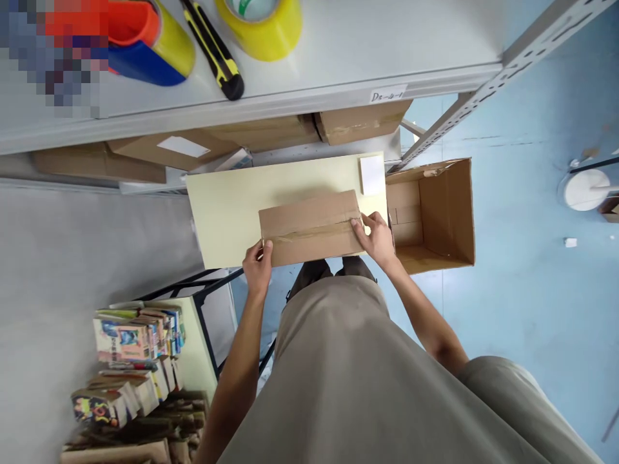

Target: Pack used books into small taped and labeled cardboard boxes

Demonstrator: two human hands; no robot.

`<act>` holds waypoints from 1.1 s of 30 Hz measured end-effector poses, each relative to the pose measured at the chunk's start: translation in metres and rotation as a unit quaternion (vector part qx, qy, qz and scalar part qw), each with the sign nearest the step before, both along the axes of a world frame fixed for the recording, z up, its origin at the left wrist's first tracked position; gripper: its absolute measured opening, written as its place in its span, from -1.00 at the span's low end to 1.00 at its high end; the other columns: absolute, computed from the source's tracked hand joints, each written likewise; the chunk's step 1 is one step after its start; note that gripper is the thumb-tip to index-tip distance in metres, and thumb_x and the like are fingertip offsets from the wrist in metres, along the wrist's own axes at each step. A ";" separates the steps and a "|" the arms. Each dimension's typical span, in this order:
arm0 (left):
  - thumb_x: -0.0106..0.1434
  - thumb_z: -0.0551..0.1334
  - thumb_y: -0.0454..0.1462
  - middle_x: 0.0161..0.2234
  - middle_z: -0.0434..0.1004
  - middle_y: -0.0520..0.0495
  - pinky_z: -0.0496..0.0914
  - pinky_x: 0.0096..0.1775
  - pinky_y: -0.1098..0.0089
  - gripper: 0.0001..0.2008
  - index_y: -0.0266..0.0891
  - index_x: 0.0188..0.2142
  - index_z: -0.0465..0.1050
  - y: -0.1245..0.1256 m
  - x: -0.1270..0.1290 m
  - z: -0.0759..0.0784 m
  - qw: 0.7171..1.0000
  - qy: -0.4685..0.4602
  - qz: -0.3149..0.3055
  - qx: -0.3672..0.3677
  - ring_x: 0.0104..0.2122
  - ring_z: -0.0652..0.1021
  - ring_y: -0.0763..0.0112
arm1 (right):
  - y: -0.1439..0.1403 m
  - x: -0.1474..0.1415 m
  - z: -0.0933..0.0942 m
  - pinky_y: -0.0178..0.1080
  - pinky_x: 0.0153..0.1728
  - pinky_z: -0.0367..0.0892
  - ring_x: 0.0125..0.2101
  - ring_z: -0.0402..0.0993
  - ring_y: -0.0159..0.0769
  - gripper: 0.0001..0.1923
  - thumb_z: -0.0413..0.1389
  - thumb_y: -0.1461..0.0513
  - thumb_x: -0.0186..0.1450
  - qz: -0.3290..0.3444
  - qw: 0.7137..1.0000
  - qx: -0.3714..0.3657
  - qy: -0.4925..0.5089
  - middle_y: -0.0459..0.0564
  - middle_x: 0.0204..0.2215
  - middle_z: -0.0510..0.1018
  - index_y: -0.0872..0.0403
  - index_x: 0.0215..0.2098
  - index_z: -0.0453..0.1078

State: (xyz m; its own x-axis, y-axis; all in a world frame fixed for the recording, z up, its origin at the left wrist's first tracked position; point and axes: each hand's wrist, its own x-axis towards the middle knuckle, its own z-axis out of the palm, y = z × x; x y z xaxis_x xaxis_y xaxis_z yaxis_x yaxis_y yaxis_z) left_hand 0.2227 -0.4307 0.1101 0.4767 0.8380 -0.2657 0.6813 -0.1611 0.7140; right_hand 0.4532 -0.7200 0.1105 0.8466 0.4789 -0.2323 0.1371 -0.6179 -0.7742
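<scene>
The taped cardboard box point(309, 227) lies flat on the pale yellow table point(227, 212), near its front edge, with its long axis running left to right across the person's body. A strip of brown tape follows that same axis along the middle of the top. The left hand point(257, 263) grips the box's left end at the near corner, fingers point(267, 247) curled against the side. The right hand point(378, 238) holds the right end, its fingers point(358, 225) bent over the top edge just where the tape strip ends; whether they pinch the tape itself or only press on the cardboard is hard to tell from here. So the box sits squarely between the two hands, each touching one short end, neither nearer than the other.

Just beyond the right hand, a small white pad point(372, 174) rests on the table's far right corner. An open empty carton point(435, 216) stands to the right of the table. Above, a shelf point(338, 58) carries a yellow tape roll point(264, 26) and a utility knife point(213, 48).
</scene>
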 end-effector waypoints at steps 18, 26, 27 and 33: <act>0.37 0.39 0.29 0.30 0.68 -0.39 0.50 0.40 0.14 -0.25 -0.27 0.21 0.57 -0.030 -0.005 -0.057 0.981 -0.167 0.024 -0.098 0.33 0.65 0.05 | -0.023 -0.029 -0.063 -0.04 0.21 0.65 0.04 0.76 -0.02 0.01 -0.09 -0.51 0.54 -0.051 0.997 0.056 0.006 0.24 0.18 0.67 0.06 0.39 0.59; 0.48 0.34 0.24 0.39 0.61 -0.33 0.38 0.51 0.14 -0.29 -0.20 0.34 0.52 -0.088 -0.063 -0.057 0.977 -0.208 -0.023 -0.046 0.47 0.54 0.06 | -0.078 -0.108 -0.058 0.00 0.32 0.61 0.32 0.64 -0.03 0.00 -0.23 -0.45 0.61 -0.057 0.994 0.093 -0.023 0.25 0.40 0.57 -0.01 0.61 0.37; 0.47 0.37 0.21 0.41 0.59 -0.33 0.36 0.53 0.12 -0.30 -0.18 0.37 0.50 -0.098 -0.074 -0.054 0.977 -0.206 -0.032 -0.055 0.50 0.52 0.06 | -0.091 -0.123 -0.054 0.03 0.35 0.59 0.35 0.61 -0.01 -0.01 -0.23 -0.43 0.62 -0.053 0.994 0.094 -0.021 0.27 0.42 0.55 0.01 0.63 0.34; 0.31 0.48 0.11 0.33 0.68 -0.29 0.48 0.45 0.01 -0.38 -0.14 0.23 0.58 -0.180 -0.149 -0.042 0.970 -0.163 -0.070 -0.168 0.38 0.62 -0.06 | -0.202 -0.212 -0.011 0.19 0.34 0.61 0.39 0.55 0.12 -0.09 -0.08 -0.36 0.61 -0.074 0.993 0.092 -0.003 0.30 0.43 0.57 0.03 0.61 0.40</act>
State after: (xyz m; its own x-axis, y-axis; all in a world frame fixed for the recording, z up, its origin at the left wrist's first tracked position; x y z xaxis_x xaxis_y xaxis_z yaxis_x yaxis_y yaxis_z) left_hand 0.0741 -0.6112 0.0685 0.6839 0.6515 -0.3283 0.3986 0.0431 0.9161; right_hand 0.2408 -0.9224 0.0992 0.9117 0.3836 -0.1473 0.0606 -0.4801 -0.8751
